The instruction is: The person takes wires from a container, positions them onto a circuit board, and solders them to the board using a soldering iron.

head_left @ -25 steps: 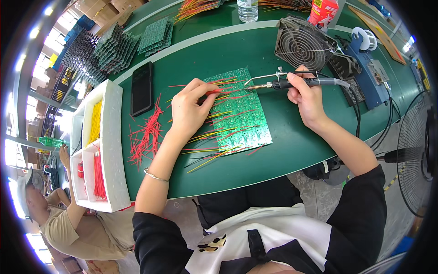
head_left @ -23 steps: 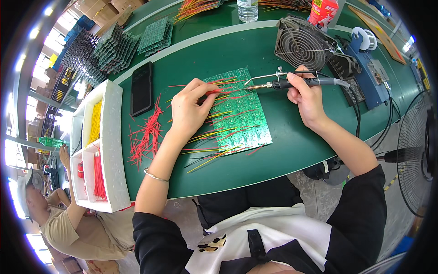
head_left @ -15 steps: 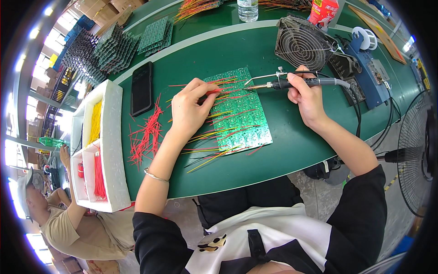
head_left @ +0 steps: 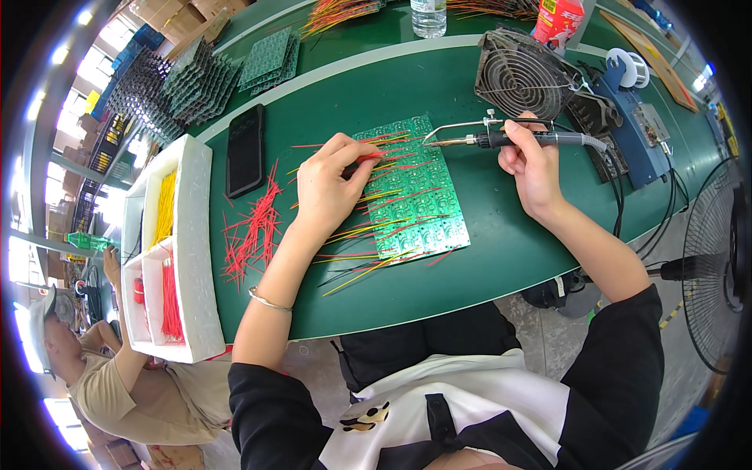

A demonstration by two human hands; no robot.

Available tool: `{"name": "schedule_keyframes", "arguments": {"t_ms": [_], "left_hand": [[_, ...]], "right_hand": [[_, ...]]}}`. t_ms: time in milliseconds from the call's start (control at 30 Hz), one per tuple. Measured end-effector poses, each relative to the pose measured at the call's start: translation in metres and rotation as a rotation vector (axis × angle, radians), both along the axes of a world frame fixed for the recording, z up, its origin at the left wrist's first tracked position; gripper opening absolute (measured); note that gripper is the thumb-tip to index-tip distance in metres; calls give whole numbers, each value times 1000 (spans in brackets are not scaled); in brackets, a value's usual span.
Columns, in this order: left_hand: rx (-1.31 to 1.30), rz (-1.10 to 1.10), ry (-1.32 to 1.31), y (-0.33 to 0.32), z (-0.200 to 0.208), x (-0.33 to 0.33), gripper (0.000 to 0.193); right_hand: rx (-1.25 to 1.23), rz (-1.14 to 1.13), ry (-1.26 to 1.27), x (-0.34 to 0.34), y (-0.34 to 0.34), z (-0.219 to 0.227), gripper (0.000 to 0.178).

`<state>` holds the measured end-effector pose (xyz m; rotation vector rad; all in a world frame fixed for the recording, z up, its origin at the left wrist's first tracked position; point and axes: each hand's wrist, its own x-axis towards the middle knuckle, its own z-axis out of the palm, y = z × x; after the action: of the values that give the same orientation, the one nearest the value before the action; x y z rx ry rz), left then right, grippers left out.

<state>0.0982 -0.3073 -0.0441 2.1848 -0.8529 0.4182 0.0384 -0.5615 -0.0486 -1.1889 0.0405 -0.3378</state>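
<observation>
You're apparently soldering: left hand (head_left: 330, 180) pinching thin red wire (head_left: 384, 154), right hand (head_left: 534, 171) wrapped round black-handled iron (head_left: 493, 139); next, hold steady.

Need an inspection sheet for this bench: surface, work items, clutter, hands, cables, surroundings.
Surface: green benchtop, pale strip along its far side.
Work items: green circuit board with red, yellow and black wires across it; soldering iron, tip over the board, contact unclear.
Clutter: loose red wires, black phone, bottle; foam box holding sorted wires.
Hands: left hand pinches red wire at the board; right hand grips the iron.
Cables: black, looping near the right edge; ends cannot be traced.
Surroundings: seated person at left, caged fan at right.
</observation>
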Motion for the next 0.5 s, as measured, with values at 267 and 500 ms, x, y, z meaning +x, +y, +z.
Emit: {"name": "schedule_keyframes", "arguments": {"t_ms": [267,500], "left_hand": [[-16,9,97,3,6,1,8],[-364,78,314,36,12,10,7]], "right_hand": [[-13,3,5,1,-2,1,18],[-5,-3,16,-1,-2,4,19]]}}
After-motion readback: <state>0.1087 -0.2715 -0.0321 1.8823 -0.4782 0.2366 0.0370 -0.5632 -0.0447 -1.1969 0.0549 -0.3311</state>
